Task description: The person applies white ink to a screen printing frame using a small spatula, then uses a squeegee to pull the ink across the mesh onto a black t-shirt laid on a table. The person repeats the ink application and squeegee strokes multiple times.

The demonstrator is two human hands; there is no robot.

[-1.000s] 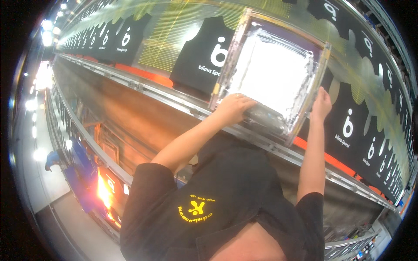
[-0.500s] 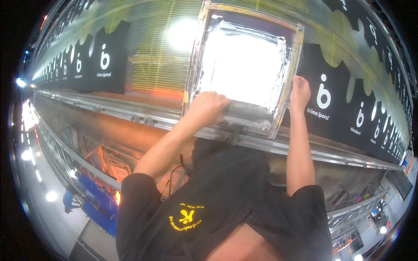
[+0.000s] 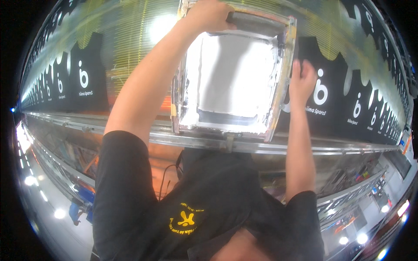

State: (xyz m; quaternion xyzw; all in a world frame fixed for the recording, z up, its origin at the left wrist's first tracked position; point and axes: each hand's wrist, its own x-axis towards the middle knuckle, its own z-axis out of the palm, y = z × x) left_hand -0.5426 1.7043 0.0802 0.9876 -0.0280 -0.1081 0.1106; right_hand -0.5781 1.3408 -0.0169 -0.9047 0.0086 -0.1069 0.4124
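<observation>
A screen-printing frame [image 3: 285, 78] with pale, worn rails lies in front of me. White ink [image 3: 248, 78] covers most of its mesh, thick and ragged along the sides. My left hand [image 3: 211, 16] reaches over its far left corner, fingers closed on a squeegee. The dark grey squeegee [image 3: 257, 25] lies across the far end of the mesh, partly hidden by that hand. My right hand [image 3: 305, 80] is beside the frame's right rail, fingers loosely curled with nothing visible in them. Whether it touches the rail, I cannot tell.
Black garment panels [image 3: 324, 65] with white prints lie in a row along the long table, left and right of the frame. A metal rail [image 3: 209, 141] runs along the table's near edge. At the lower left is a person in blue [image 3: 75, 212].
My left hand has moved the squeegee from the near end of the frame to the far end. My right hand stays beside the right rail, slightly farther away from me.
</observation>
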